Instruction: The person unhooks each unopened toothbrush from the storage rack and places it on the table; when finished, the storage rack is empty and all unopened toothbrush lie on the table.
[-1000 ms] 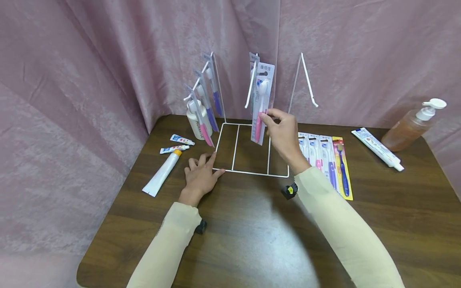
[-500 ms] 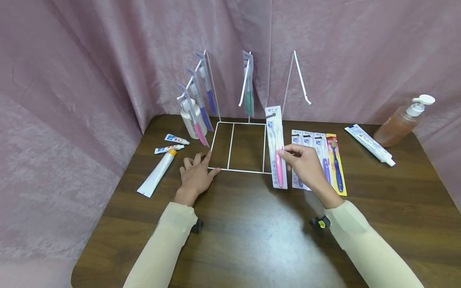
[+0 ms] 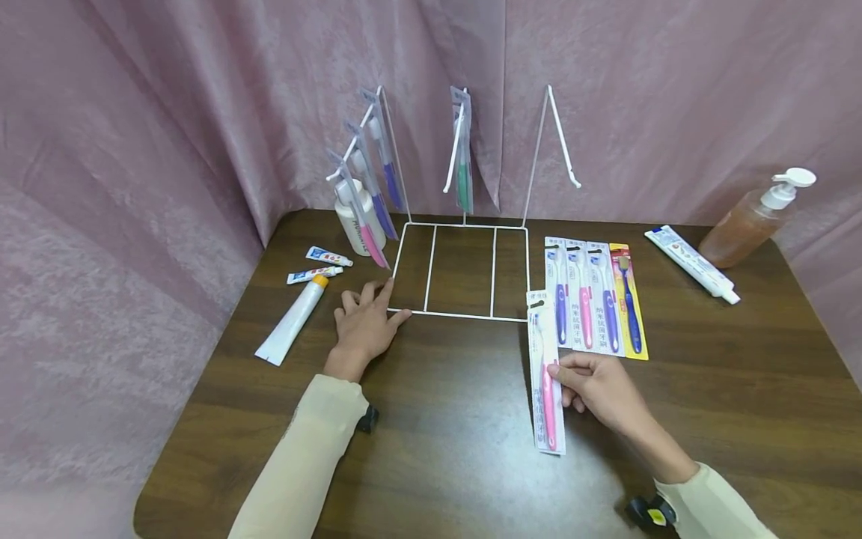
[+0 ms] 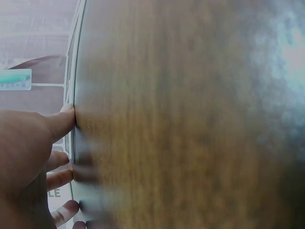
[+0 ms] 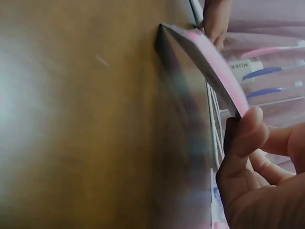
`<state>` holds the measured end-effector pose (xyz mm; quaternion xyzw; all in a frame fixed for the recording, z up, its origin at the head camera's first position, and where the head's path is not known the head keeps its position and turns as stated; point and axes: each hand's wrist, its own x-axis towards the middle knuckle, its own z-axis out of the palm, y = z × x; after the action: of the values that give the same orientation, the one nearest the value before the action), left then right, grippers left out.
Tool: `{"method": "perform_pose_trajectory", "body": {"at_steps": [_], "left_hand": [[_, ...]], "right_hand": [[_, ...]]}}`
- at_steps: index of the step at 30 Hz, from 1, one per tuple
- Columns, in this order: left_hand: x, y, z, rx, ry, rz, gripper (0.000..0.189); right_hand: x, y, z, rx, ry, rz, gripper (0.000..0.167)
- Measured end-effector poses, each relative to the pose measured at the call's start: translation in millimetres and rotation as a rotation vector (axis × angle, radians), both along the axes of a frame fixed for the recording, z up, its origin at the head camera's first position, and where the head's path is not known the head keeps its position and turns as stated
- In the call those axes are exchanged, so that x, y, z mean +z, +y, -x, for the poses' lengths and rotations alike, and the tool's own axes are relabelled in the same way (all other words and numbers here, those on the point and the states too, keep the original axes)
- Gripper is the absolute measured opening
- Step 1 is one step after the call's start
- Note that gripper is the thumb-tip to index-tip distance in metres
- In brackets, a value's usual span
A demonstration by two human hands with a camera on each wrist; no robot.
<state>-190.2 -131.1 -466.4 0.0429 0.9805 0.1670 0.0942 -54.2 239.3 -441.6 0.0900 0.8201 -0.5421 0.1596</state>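
My right hand (image 3: 602, 389) pinches the right edge of a packaged pink toothbrush (image 3: 547, 382) low above the table, in front of the rack's right corner. In the right wrist view, thumb and fingers grip the pack's end while it tilts over the wood. My left hand (image 3: 364, 326) rests with spread fingers on the front left corner of a white wire rack (image 3: 465, 316). Packaged toothbrushes (image 3: 369, 187), pink and purple, hang from the rack's left arm. Green-handled packs (image 3: 463, 161) hang on the middle arm. The right arm (image 3: 560, 138) holds no packs.
Right of the rack lie several packaged toothbrushes (image 3: 584, 299) in a row, one on a yellow card (image 3: 631, 314). Farther right are a toothpaste tube (image 3: 694, 263) and a pump bottle (image 3: 747, 224). On the left lie tubes (image 3: 292, 322) beside a white bottle (image 3: 357, 221).
My right hand has carried the pink toothbrush pack from beside the rack's middle arm down, right and toward me. The left hand stays at the rack's corner.
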Motion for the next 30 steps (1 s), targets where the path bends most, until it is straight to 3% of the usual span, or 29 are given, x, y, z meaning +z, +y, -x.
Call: {"method": "perform_pose_trajectory", "body": {"at_steps": [11, 19, 30], "left_hand": [[-6.2, -0.7, 6.1, 0.005, -0.032, 0.003, 0.083], [-8.8, -2.8, 6.4, 0.002, -0.022, 0.007, 0.083], [-3.5, -0.4, 3.2, 0.002, -0.011, 0.016, 0.081]], "right_hand": [[-12.5, 4, -34.5, -0.004, -0.106, 0.069, 0.024], [-13.3, 9, -45.2, 0.002, -0.137, -0.008, 0.023], [-10.2, 12, -54.2, 0.046, -0.151, -0.071, 0.027]]}}
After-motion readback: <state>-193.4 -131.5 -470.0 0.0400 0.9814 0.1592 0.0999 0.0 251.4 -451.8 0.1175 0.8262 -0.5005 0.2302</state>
